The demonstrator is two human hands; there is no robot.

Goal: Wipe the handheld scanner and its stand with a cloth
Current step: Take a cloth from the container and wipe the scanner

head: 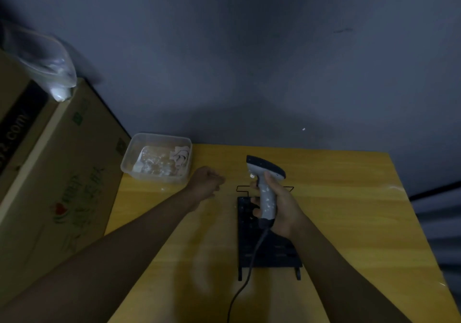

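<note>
My right hand [283,205] grips the grey handle of the handheld scanner [265,173], whose dark head points left and away; pale specks dot the handle. Its cable [245,280] trails toward the near edge. Under the scanner a black stand [268,250] lies flat on the yellow table [349,210]. My left hand [207,181] hovers over the table left of the scanner, fingers curled, nothing visible in it. A crumpled cloth [180,157] lies in a clear plastic tub [136,153] at the table's far left corner.
A large cardboard box [57,173] stands against the table's left side, with a clear plastic bag [50,65] on top. A dark wall rises behind the table. The table's right edge drops off near a dark ridged surface [439,222].
</note>
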